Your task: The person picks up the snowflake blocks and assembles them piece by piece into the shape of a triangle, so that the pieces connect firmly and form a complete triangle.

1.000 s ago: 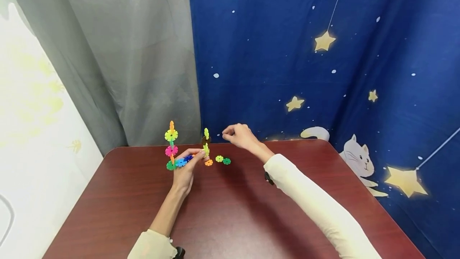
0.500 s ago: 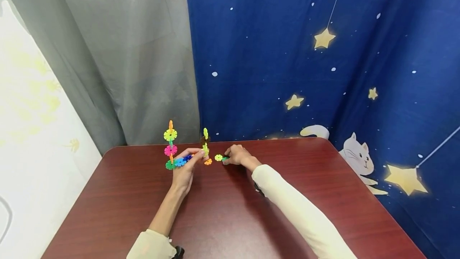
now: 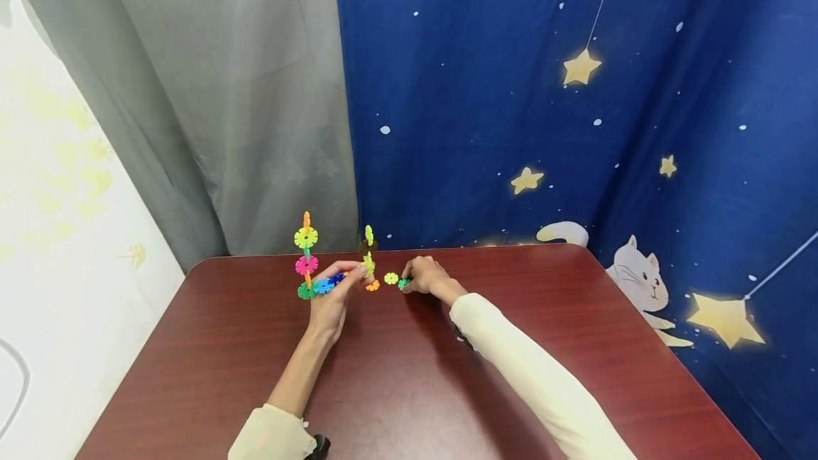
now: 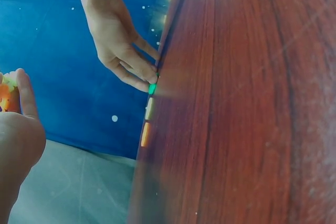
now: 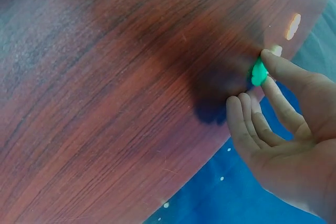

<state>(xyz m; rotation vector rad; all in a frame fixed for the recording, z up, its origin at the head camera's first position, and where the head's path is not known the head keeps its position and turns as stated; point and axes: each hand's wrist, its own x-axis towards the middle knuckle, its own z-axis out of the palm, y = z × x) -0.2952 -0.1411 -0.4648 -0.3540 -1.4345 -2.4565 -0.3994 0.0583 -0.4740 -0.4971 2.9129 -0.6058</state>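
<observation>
My left hand grips a chain of joined plastic snowflake discs, with thumb and fingers near its yellow-green right-hand column. At the chain's left end a taller column stands upright, stacked from orange, yellow, pink and green discs. To the right, my right hand is down at the table, thumb and forefinger pinching a green snowflake disc, which looks tilted. Beside it lie a loose yellow-green disc and an orange disc. The left palm hides part of the held chain.
The reddish-brown wooden table ends close behind the discs. Beyond its back edge hang a grey curtain and a blue star-printed curtain. A pale wall or panel stands at the left.
My right hand has come down from above the table's back edge and taken the green disc between its fingertips, tipping it up. The left hand and its chain have stayed nearly still.
</observation>
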